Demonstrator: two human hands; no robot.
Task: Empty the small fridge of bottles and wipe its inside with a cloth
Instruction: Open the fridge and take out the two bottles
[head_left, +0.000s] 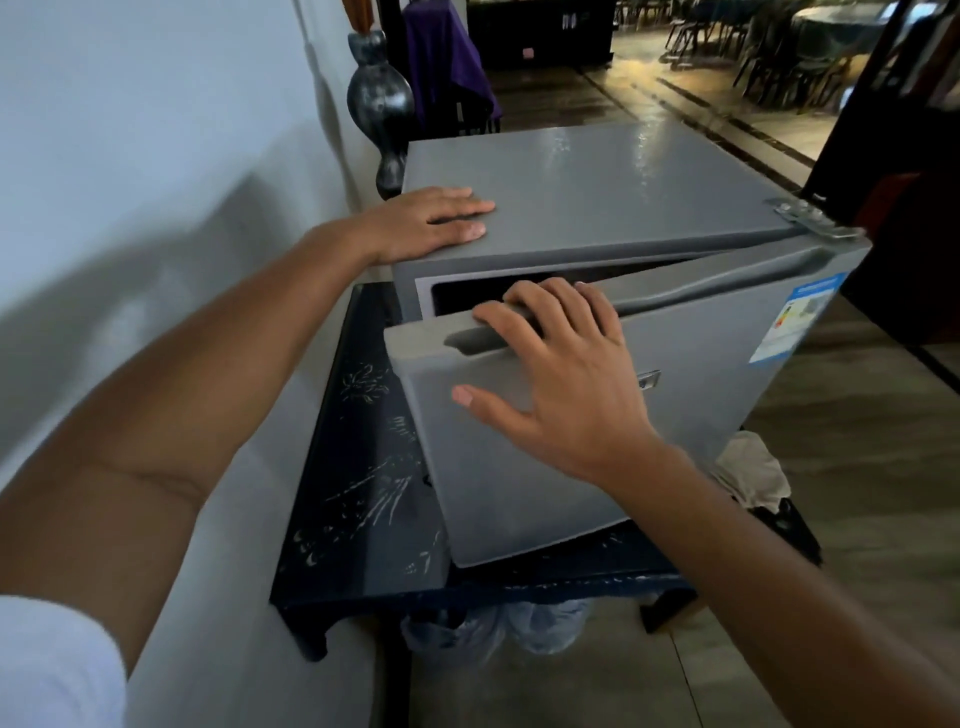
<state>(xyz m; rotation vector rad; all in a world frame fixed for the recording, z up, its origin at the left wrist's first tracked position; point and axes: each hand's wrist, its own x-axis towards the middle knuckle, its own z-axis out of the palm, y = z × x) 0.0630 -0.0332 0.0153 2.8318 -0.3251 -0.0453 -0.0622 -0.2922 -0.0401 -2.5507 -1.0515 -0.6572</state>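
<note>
door (519, 467) ajar, hinged at right; right hand (566, 374) curls its grip over the door's top-edge handle (467, 340); left hand (431, 223) lies flat, fingers straight, on fridge (597, 182) top.

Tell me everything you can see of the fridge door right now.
The door is grey, smooth, metal-looking, hinged on the right by a silver bracket. It stands partly open, showing a dark gap. A recessed handle runs along its top edge; the right hand curls its fingers over that edge, thumb on the front. A blue label sits near the hinge side.
</note>
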